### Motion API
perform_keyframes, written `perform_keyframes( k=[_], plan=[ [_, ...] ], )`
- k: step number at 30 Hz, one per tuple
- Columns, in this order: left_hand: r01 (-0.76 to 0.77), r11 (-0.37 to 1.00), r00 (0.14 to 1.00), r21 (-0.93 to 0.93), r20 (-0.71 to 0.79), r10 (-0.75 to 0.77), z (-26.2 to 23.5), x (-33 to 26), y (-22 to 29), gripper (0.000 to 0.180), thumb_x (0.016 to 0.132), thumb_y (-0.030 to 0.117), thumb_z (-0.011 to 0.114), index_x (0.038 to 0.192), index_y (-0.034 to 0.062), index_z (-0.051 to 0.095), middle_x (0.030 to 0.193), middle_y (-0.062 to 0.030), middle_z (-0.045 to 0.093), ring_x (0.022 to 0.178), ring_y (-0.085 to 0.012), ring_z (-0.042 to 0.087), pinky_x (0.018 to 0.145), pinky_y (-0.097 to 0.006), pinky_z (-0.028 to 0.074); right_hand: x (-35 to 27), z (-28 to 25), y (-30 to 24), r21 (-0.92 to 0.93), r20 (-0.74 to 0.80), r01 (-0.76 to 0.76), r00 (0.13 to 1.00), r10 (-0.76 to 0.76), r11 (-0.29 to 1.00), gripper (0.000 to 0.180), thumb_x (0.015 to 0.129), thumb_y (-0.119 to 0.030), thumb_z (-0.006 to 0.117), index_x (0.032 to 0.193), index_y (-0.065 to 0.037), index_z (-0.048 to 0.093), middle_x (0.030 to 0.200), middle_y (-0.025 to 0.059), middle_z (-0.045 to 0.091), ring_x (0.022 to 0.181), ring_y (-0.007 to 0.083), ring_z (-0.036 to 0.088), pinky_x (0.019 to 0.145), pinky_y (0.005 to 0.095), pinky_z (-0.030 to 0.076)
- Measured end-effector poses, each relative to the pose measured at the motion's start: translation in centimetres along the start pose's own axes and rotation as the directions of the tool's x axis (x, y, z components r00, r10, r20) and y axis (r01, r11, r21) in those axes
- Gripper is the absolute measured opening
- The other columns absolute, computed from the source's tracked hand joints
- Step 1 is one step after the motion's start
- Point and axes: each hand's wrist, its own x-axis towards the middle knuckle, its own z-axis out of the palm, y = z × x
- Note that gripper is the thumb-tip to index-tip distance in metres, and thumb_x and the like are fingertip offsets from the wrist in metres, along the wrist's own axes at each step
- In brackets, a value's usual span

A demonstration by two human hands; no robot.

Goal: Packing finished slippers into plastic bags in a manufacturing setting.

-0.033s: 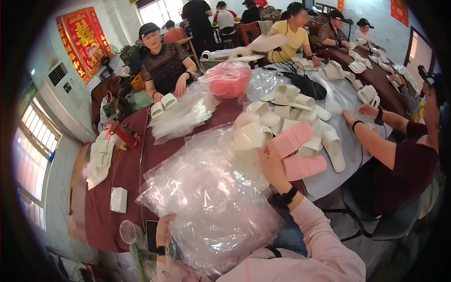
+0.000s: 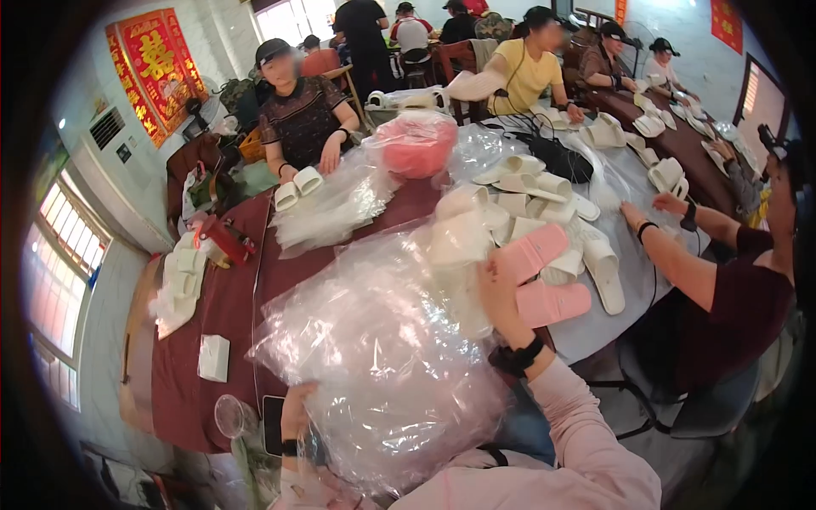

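Fingers of the right hand [image 2: 497, 293] curl around a pale pink flat slipper [image 2: 534, 252], gripping it near its heel end. Its long axis runs up and to the right, away from the person, toe toward the far side of the table. A second pink slipper [image 2: 554, 303] lies just beside the hand, pointing right. The left hand [image 2: 295, 410] sits low at the table's near edge, under a big crumpled heap of clear plastic bags [image 2: 374, 357]; whether its fingers grasp the plastic cannot be told. The work surface is a long table with a dark red cloth [image 2: 221, 297], a grey-white sheet covering its right part. White slippers [image 2: 544, 204] are piled beyond the pink pair. Other people sit round the tables in a bright room with a window on the left and a red wall hanging [image 2: 153, 64].
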Motion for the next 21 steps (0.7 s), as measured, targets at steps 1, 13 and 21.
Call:
perform_keyframes(
  k=[1, 13, 21],
  plan=[
    [-0.003, 0.998, 0.996, 0.056, 0.093, -0.002, 1.4, 0.5, 0.9, 0.022, 0.083, 0.014, 0.059, 0.097, -0.0020, 0.062, 0.090, -0.0098, 0.065, 0.089, -0.0208, 0.063, 0.081, -0.032, 0.051, 1.0, -1.0, -0.1, 0.005, -0.053, 0.046, 0.998, -0.046, 0.999, 0.014, 0.085, -0.009, 0.053, 0.079, 0.001, 0.046, 0.067, 0.0164, 0.048, 0.063, 0.0279, 0.049, 0.061, 0.0378, 0.040],
    [-0.121, 0.934, 0.979, 0.337, 0.198, 0.055, 9.3, 17.9, 3.5, 0.017, 0.078, 0.016, 0.068, 0.086, 0.0013, 0.068, 0.087, -0.0061, 0.062, 0.076, -0.0170, 0.053, 0.069, -0.029, 0.040, 7.1, -13.5, -2.1, -0.208, -0.284, 0.219, 0.919, -0.273, 0.953, 0.012, 0.086, -0.007, 0.058, 0.088, -0.001, 0.048, 0.082, 0.0041, 0.049, 0.074, 0.0145, 0.048, 0.069, 0.0288, 0.043],
    [0.046, 0.937, 0.976, 0.347, 0.184, -0.117, 11.4, 22.6, 3.3, 0.030, 0.079, 0.019, 0.069, 0.102, -0.0004, 0.065, 0.107, -0.0088, 0.062, 0.105, -0.0182, 0.051, 0.091, -0.037, 0.035, 6.7, -14.4, -10.4, 0.377, 0.005, -0.190, 0.979, 0.203, 0.907, 0.015, 0.090, -0.019, 0.059, 0.099, -0.010, 0.053, 0.086, 0.0002, 0.055, 0.079, 0.0103, 0.054, 0.064, 0.0231, 0.046]
  ],
)
